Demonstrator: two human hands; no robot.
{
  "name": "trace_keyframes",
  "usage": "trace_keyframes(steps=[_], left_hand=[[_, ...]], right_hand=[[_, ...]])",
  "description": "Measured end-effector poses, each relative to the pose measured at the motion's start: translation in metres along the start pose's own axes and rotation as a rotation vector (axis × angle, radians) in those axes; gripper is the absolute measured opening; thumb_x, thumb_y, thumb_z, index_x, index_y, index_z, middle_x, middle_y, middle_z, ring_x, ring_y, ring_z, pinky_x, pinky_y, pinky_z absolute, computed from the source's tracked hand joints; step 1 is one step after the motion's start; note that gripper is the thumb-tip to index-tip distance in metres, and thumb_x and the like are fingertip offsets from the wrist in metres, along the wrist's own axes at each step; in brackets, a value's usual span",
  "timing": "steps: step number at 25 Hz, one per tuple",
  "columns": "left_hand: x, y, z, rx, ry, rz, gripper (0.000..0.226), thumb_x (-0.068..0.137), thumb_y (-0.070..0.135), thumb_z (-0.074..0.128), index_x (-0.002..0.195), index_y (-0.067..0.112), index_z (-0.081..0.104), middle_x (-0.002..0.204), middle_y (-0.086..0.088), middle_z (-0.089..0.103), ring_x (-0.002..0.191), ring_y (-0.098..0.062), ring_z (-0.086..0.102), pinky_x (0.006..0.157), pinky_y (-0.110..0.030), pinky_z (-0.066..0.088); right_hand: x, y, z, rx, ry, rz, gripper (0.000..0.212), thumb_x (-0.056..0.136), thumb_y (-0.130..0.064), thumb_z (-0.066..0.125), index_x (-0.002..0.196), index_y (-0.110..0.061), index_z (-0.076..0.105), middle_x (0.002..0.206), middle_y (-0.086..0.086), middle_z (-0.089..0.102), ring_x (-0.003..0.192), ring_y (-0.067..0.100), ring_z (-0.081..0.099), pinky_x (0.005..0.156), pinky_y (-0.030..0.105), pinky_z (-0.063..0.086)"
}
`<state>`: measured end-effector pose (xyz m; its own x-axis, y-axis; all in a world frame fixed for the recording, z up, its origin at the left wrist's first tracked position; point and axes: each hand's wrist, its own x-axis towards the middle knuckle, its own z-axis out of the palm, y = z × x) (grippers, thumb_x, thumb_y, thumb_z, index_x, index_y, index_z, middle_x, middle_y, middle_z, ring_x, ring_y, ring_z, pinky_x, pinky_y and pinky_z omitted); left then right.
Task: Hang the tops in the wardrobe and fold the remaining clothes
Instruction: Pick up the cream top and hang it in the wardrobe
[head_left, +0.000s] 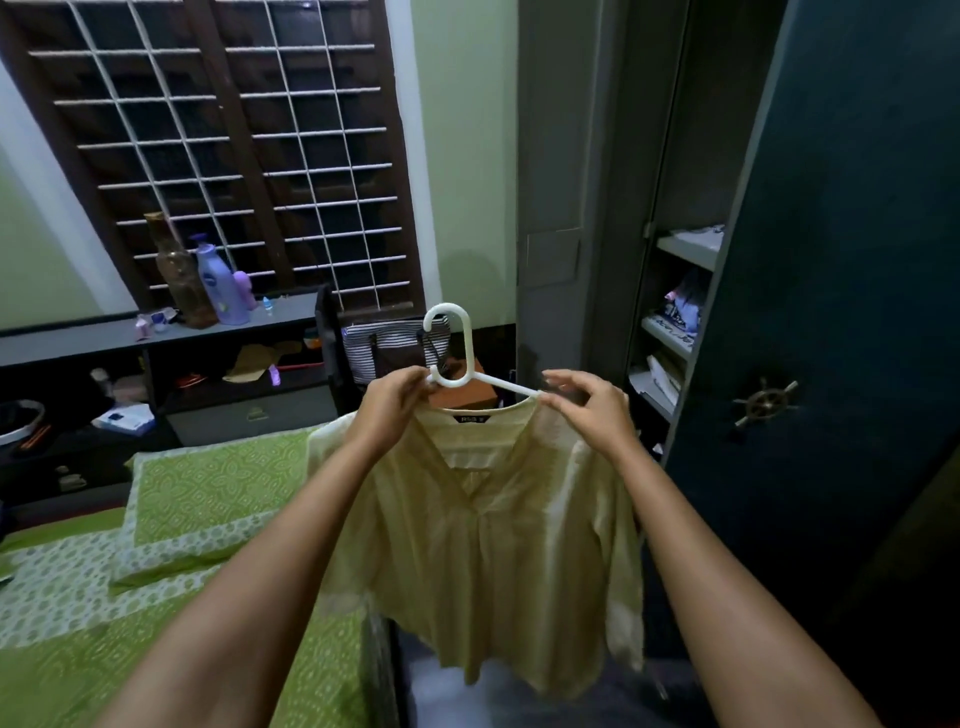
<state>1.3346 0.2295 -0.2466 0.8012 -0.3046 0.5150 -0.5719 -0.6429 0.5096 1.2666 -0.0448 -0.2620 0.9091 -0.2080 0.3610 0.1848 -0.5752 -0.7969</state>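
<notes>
The top (483, 535), a pale yellow garment, hangs on a white hanger (457, 358) held in the air in front of the person, above the bed (171, 519) edge and just left of the open wardrobe (675, 291). The left hand (395, 402) grips the hanger at the base of the hook, fingers curled round it. The right hand (592, 402) pinches the right arm of the hanger where the shoulder seam meets it, its other fingers loosely spread. Judgement: the garment is being seated on the hanger and has not yet gone to the wardrobe. Risk 1: the wide V neckline could slide off the right arm once the pinch is released, because the fabric looks light and that shoulder seems only partly seated; the left shoulder is hidden behind the left hand, so its seating cannot be confirmed. Risk 2: no rail can be seen in the visible part of the wardrobe, only shelves (685, 249) carrying papers and packets, so the hook may have to be placed blind or higher up, and a missed hook would drop the lot. Risk 3: the dark door (831, 312) stands close on the right, and the loose sleeve or hem could catch on its edge or its wheel-shaped handle (763, 402) during the swing in. Risk 4: carrying by 1 hand may tilt the hanger and shed the top.
</notes>
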Motion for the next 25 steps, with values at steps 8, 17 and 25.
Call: trace_keyframes(steps=[8, 17, 25], left_hand=[[0.149, -0.031, 0.070, -0.051, 0.080, -0.001, 0.022, 0.094, 0.015, 0.058, 0.109, 0.002, 0.068, 0.104, -0.013, 0.071, 0.096, -0.025, 0.065, 0.076, -0.020, 0.037], [0.322, -0.087, 0.142, 0.055, -0.111, 0.129, 0.048, 0.080, 0.037, 0.073, 0.117, 0.008, 0.060, 0.110, -0.011, 0.064, 0.099, -0.027, 0.059, 0.082, -0.037, 0.046], [0.501, -0.136, 0.201, -0.351, -0.369, 0.170, 0.026, 0.090, 0.035, 0.062, 0.065, 0.028, 0.063, 0.064, 0.008, 0.054, 0.064, -0.008, 0.045, 0.061, -0.027, 0.036]], right_hand=[[0.153, 0.032, -0.014, -0.148, -0.086, 0.064, 0.010, 0.089, -0.039, 0.061, 0.085, -0.038, 0.070, 0.072, -0.014, 0.064, 0.078, 0.009, 0.058, 0.081, 0.035, 0.042], [0.275, 0.094, -0.071, -0.146, 0.243, 0.199, 0.017, 0.080, -0.054, 0.060, 0.078, -0.039, 0.067, 0.073, -0.015, 0.065, 0.081, 0.012, 0.061, 0.088, 0.044, 0.046], [0.335, 0.114, -0.111, -0.059, 0.477, 0.279, 0.015, 0.090, -0.016, 0.063, 0.079, -0.025, 0.067, 0.072, -0.013, 0.064, 0.060, -0.009, 0.053, 0.071, 0.021, 0.043]])
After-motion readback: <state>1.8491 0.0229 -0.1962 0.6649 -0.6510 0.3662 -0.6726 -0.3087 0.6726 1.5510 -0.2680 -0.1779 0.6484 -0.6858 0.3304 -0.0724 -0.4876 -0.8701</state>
